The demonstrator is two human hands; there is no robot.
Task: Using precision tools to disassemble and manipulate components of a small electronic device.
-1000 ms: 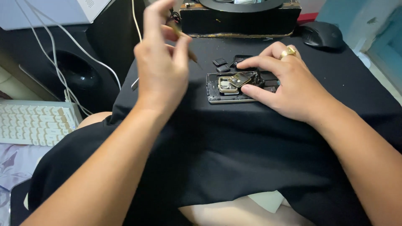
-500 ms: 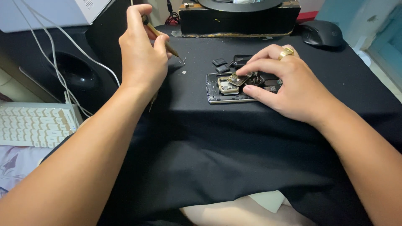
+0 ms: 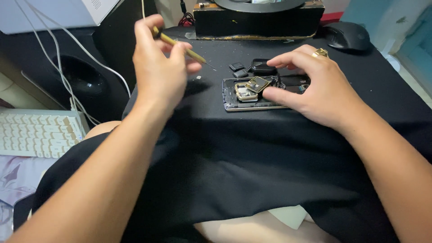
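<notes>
An opened phone [image 3: 245,95] with its back removed lies on a black cloth [image 3: 234,162]. My right hand [image 3: 310,85], with a gold ring on one finger, rests on the phone's right half, and its thumb and forefinger sit by a small gold-coloured part [image 3: 257,83] tilted up from the frame. My left hand [image 3: 157,67] hovers left of the phone and grips a thin yellow-handled screwdriver [image 3: 184,48], whose tip points right and down toward the phone. Small dark loose parts [image 3: 238,70] lie just beyond the phone.
A black box-shaped device [image 3: 258,20] stands at the back, with a black mouse [image 3: 347,35] to its right. A white keyboard [image 3: 38,132] sits low at the left, below white cables [image 3: 58,67] and a black speaker [image 3: 81,74].
My left hand turned from palm-away, with the screwdriver tucked behind it, to holding the tool out with its tip aimed at the phone. My right hand stayed on the phone.
</notes>
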